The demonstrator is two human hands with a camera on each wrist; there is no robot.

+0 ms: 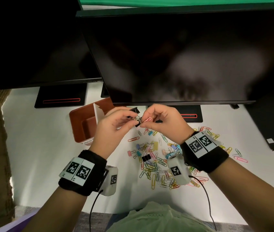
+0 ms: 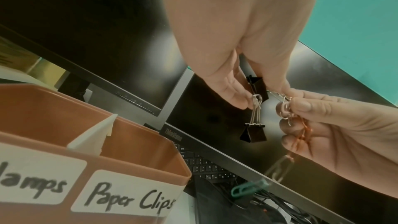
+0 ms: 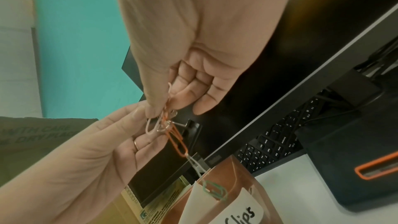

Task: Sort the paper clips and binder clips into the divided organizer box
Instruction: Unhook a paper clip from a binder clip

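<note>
Above the white desk, my left hand [image 1: 133, 122] pinches the wire handles of black binder clips [image 2: 254, 133]; one hangs below the fingers and another [image 2: 257, 84] sits between them. My right hand [image 1: 143, 123] pinches a tangle of paper clips [image 3: 163, 122] hooked to those handles, with a pink one [image 1: 147, 119] on top. From it hangs a chain of orange [image 3: 177, 140], white and green paper clips [image 3: 215, 191]. The brown organizer box [image 1: 82, 121] with a white divider [image 2: 92, 135] stands just left, labelled "Paper Clips" [image 2: 129, 198] on its right half.
A loose pile of coloured paper clips and small binder clips [image 1: 156, 159] lies on the desk under my right wrist. Two dark monitors [image 1: 174, 56] on stands hang close over the hands. A keyboard [image 3: 277, 144] lies behind. A black case [image 1: 272, 124] sits at right.
</note>
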